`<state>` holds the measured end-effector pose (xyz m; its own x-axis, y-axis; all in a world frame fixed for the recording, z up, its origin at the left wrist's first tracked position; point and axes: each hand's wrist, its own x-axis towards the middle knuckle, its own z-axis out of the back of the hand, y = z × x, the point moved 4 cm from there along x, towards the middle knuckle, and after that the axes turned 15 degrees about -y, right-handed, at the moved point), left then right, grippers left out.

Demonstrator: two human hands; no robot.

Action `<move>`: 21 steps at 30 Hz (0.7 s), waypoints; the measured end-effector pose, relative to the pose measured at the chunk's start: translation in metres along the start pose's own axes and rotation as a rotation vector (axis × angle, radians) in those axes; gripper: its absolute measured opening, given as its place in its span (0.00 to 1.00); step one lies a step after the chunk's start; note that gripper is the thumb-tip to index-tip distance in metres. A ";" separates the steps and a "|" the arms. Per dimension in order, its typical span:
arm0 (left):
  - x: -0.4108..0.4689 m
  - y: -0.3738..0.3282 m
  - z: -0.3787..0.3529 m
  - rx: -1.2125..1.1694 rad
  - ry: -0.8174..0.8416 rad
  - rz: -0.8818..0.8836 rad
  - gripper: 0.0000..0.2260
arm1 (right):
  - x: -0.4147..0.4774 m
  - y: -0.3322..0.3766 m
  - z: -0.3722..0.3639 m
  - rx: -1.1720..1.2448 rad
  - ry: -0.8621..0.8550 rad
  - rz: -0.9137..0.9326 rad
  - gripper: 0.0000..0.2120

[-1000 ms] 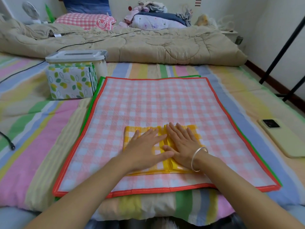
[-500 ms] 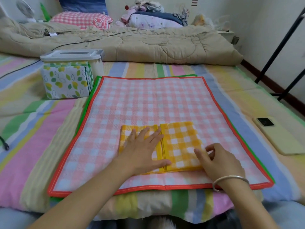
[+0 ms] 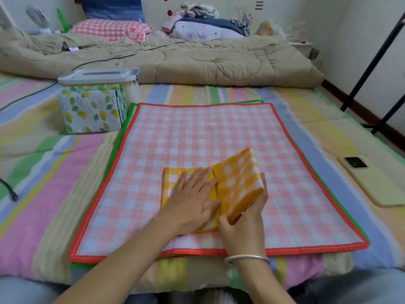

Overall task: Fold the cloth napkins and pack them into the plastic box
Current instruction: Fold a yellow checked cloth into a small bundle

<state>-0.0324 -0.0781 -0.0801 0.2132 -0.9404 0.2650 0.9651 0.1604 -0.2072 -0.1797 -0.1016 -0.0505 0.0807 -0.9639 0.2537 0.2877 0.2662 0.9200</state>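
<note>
The left forearm (image 3: pixel 131 253) and the right forearm (image 3: pixel 260 279) are bare as far as the view reaches. A thin, plain silver bangle (image 3: pixel 247 258) circles the wrist of the right hand (image 3: pixel 245 222). The left hand (image 3: pixel 192 200) is unadorned. Blurred grey-blue cloth (image 3: pixel 361 286), perhaps trousers, fills the lower corners.

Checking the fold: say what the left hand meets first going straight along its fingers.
Probably the raised half of the yellow napkin, which the right hand grips, just beyond the left hand.
</note>
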 end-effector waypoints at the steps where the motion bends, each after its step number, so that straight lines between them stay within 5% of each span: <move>1: 0.000 0.000 0.000 -0.013 0.000 0.003 0.44 | -0.002 0.004 0.000 -0.038 0.002 0.031 0.50; 9: 0.002 0.005 0.000 -0.107 -0.023 0.049 0.39 | -0.008 0.008 0.000 -0.165 0.134 0.199 0.57; 13: -0.007 0.000 0.019 -0.142 0.093 0.174 0.35 | -0.013 0.017 -0.011 -0.169 0.342 0.377 0.33; 14: -0.011 0.002 0.023 -0.252 0.137 0.343 0.29 | -0.015 0.021 -0.015 -0.202 0.397 0.442 0.28; 17: -0.008 0.016 0.025 -1.070 0.059 0.783 0.12 | -0.017 0.020 -0.023 -0.372 0.327 0.765 0.34; 19: 0.003 0.032 0.025 -1.446 -0.065 0.922 0.20 | -0.020 0.014 -0.032 -0.459 0.265 0.898 0.34; 21: 0.009 0.043 0.036 -1.537 -0.189 0.977 0.19 | -0.022 0.012 -0.038 -0.531 0.282 0.954 0.29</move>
<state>0.0168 -0.0684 -0.0524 0.6662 -0.6299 -0.3991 -0.4562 0.0791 -0.8863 -0.1417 -0.0768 -0.0565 0.6781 -0.3493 0.6466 0.3572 0.9256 0.1254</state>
